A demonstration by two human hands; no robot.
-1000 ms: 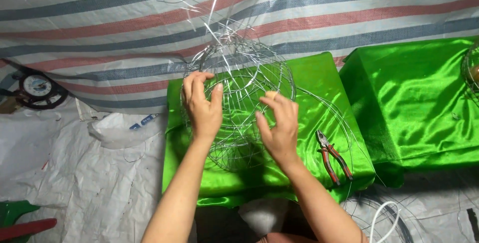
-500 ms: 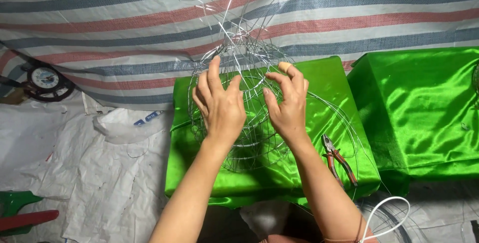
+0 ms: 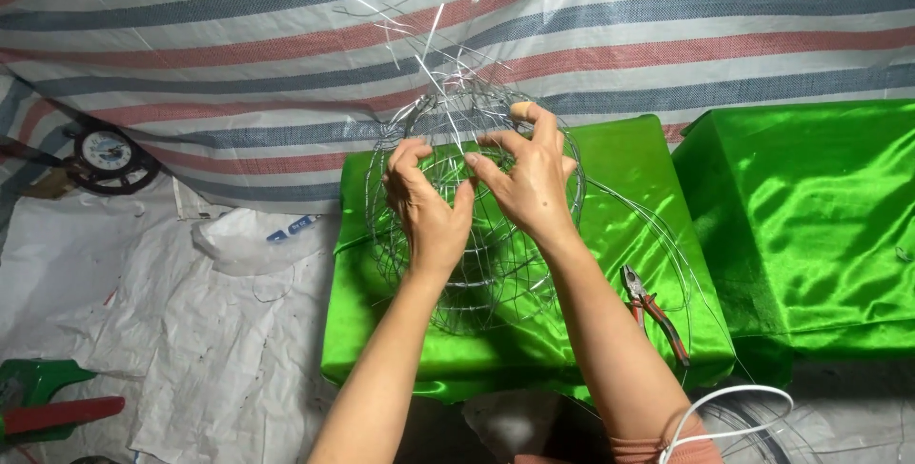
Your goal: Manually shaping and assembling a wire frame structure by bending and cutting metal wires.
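Observation:
A rounded frame of thin silver wire (image 3: 500, 273) stands on a box covered in shiny green cloth (image 3: 629, 188). Loose wire ends stick up from its top. My left hand (image 3: 427, 207) is on the frame's upper left, fingers curled around the wires. My right hand (image 3: 529, 178) is on the upper right, fingers spread and hooked on the wires, with a bandage on one fingertip. The two hands nearly touch at the top of the frame.
Red-handled pliers (image 3: 656, 313) lie on the green cloth at the right of the frame. A second green-covered box (image 3: 810, 216) stands farther right. A striped tarp hangs behind. A clock (image 3: 107, 154), a white plastic sheet (image 3: 191, 331) and a white cable loop (image 3: 734, 416) are on the floor.
Both hands have moved up the wire frame and closer together, from its sides to its top. The fingers now curl on the top wires.

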